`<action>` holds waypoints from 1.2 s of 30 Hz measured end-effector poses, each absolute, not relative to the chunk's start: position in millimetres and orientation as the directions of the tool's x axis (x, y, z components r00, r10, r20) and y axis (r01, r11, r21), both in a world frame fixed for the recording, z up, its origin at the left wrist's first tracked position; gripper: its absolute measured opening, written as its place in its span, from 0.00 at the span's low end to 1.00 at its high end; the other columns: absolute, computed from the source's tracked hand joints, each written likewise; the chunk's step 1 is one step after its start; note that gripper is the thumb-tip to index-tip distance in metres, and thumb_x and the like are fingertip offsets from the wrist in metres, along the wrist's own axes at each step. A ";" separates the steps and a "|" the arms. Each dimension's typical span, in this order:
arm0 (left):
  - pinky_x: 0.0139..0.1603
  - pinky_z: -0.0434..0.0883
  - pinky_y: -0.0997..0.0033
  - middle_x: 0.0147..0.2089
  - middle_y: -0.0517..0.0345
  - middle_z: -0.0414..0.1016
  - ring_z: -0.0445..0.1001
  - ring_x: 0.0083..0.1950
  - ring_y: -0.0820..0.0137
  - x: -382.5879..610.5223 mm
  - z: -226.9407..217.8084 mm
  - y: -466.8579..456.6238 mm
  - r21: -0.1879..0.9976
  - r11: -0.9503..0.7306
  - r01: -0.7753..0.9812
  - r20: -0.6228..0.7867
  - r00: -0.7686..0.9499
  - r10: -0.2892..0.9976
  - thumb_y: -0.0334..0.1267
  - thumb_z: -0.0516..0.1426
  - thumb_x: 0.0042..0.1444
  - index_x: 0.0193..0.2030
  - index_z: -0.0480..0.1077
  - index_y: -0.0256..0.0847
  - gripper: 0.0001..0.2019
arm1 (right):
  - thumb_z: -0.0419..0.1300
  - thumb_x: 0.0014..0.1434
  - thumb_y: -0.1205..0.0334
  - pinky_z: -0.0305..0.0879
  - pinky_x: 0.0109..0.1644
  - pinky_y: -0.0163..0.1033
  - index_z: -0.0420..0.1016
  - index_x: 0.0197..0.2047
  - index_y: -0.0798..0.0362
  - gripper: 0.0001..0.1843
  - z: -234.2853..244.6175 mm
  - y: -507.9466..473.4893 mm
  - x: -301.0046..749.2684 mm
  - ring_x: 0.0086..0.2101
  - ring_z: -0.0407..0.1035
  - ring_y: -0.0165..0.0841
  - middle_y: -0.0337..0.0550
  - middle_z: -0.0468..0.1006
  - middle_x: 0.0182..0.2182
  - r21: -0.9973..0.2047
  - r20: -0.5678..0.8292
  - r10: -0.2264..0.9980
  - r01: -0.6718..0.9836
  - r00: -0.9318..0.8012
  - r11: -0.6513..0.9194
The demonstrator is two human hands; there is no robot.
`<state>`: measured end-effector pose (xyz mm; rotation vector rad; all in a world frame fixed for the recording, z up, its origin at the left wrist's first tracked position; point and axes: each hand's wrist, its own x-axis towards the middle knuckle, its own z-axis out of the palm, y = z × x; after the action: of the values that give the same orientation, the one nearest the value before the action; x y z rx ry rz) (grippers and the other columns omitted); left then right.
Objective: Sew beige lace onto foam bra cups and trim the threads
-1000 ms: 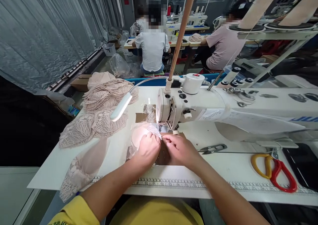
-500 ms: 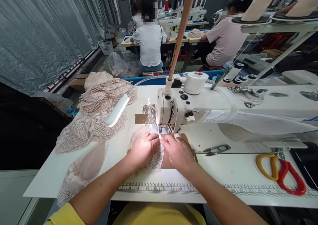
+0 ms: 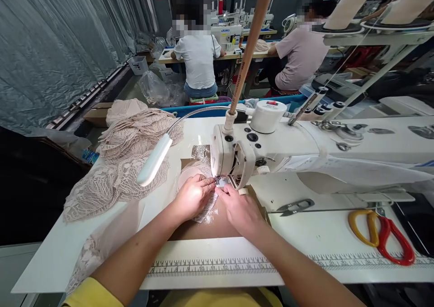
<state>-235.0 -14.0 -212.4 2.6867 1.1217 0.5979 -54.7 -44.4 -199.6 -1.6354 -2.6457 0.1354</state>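
Observation:
A small piece of pale pink lace (image 3: 205,207) lies under the needle of a white sewing machine (image 3: 271,148). My left hand (image 3: 191,196) pinches the lace on its left side, fingers pressed together right at the presser foot. My right hand (image 3: 240,207) rests on the lace's right edge, fingertips curled down onto it just in front of the needle. A gooseneck lamp (image 3: 154,160) shines onto the work from the left.
A heap of pink lace pieces (image 3: 125,158) lies at the table's left. Thread snips (image 3: 294,206) and yellow-and-red scissors (image 3: 379,234) lie to the right. A printed ruler (image 3: 217,267) runs along the front edge. Two people sit at machines behind.
Both hands have slid the lace forward, closer under the presser foot. The view has dropped a little and the hands now sit tighter to the needle.

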 end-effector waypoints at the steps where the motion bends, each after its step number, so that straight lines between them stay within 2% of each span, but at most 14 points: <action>1: 0.45 0.71 0.60 0.52 0.46 0.76 0.71 0.45 0.62 -235.2 -212.8 -14.0 0.303 -0.696 0.651 0.296 0.630 0.718 0.30 0.49 0.61 0.51 0.74 0.34 0.15 | 0.51 0.57 0.76 0.60 0.38 0.38 0.67 0.61 0.49 0.30 -199.6 -44.9 -54.7 0.39 0.69 0.36 0.49 0.74 0.46 -0.089 -0.026 0.895 0.893 -0.446 0.442; 11: 0.46 0.69 0.60 0.54 0.47 0.75 0.69 0.45 0.61 -235.5 -217.8 -12.5 0.291 -0.617 0.731 0.245 0.567 0.787 0.31 0.50 0.61 0.53 0.72 0.35 0.16 | 0.49 0.57 0.76 0.59 0.37 0.38 0.70 0.58 0.48 0.28 -207.5 -45.7 -53.4 0.37 0.68 0.36 0.49 0.74 0.44 -0.087 0.031 0.889 0.885 -0.456 0.457; 15: 0.50 0.67 0.55 0.56 0.45 0.72 0.67 0.52 0.56 -237.0 -216.8 -15.5 0.256 -0.576 0.777 0.223 0.532 0.817 0.32 0.50 0.61 0.57 0.68 0.37 0.18 | 0.49 0.57 0.76 0.58 0.35 0.37 0.71 0.57 0.50 0.27 -210.4 -47.1 -52.2 0.35 0.67 0.36 0.48 0.74 0.40 -0.103 0.054 0.889 0.883 -0.454 0.457; 19: 0.56 0.62 0.50 0.61 0.46 0.66 0.59 0.62 0.50 -236.8 -215.4 -18.7 0.178 -0.574 0.799 0.213 0.538 0.816 0.35 0.49 0.62 0.60 0.64 0.36 0.20 | 0.47 0.60 0.75 0.59 0.36 0.37 0.72 0.56 0.51 0.25 -213.5 -48.0 -51.2 0.35 0.67 0.35 0.47 0.75 0.40 -0.124 0.094 0.890 0.882 -0.446 0.455; 26: 0.49 0.65 0.51 0.58 0.40 0.66 0.63 0.56 0.49 -232.8 -193.0 -47.5 0.104 -0.327 0.939 0.079 0.320 0.944 0.33 0.53 0.56 0.56 0.65 0.33 0.20 | 0.45 0.63 0.71 0.63 0.39 0.39 0.72 0.55 0.50 0.23 -222.1 -47.4 -45.8 0.34 0.70 0.35 0.46 0.77 0.44 -0.098 0.186 0.858 0.860 -0.478 0.500; 29: 0.48 0.67 0.55 0.53 0.45 0.70 0.66 0.52 0.55 -248.5 -179.0 -78.4 0.169 -0.319 0.933 0.054 0.314 0.948 0.36 0.52 0.58 0.50 0.67 0.36 0.14 | 0.45 0.63 0.68 0.65 0.39 0.41 0.75 0.52 0.53 0.21 -229.0 -44.2 -40.9 0.33 0.71 0.37 0.47 0.77 0.42 -0.094 0.267 0.810 0.823 -0.521 0.560; 31: 0.53 0.67 0.58 0.54 0.49 0.70 0.67 0.54 0.59 -270.3 -174.5 -102.8 0.235 -0.336 0.912 0.091 0.324 0.942 0.36 0.51 0.60 0.50 0.67 0.38 0.13 | 0.45 0.63 0.67 0.66 0.39 0.42 0.76 0.50 0.54 0.21 -233.3 -42.4 -38.3 0.34 0.72 0.38 0.48 0.77 0.41 -0.088 0.295 0.787 0.805 -0.542 0.587; 33: 0.61 0.62 0.57 0.59 0.47 0.67 0.64 0.59 0.59 -302.3 -177.0 -125.9 0.242 -0.267 0.933 0.196 0.223 0.955 0.36 0.48 0.63 0.55 0.65 0.38 0.16 | 0.45 0.63 0.67 0.68 0.39 0.43 0.76 0.50 0.55 0.21 -236.2 -41.7 -36.7 0.35 0.73 0.39 0.49 0.77 0.41 -0.095 0.306 0.773 0.791 -0.555 0.605; 36: 0.61 0.61 0.50 0.57 0.41 0.69 0.64 0.60 0.54 -360.4 -192.2 -152.3 0.263 0.071 0.962 0.325 -0.158 0.932 0.39 0.46 0.63 0.53 0.66 0.34 0.17 | 0.43 0.64 0.64 0.70 0.40 0.45 0.76 0.49 0.56 0.22 -237.3 -41.6 -35.7 0.37 0.73 0.41 0.50 0.77 0.41 -0.140 0.306 0.770 0.774 -0.560 0.618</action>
<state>-360.4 -152.3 -192.2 2.0826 2.3493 0.6794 -35.7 -41.6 -237.3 -1.2410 -2.5077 -0.0147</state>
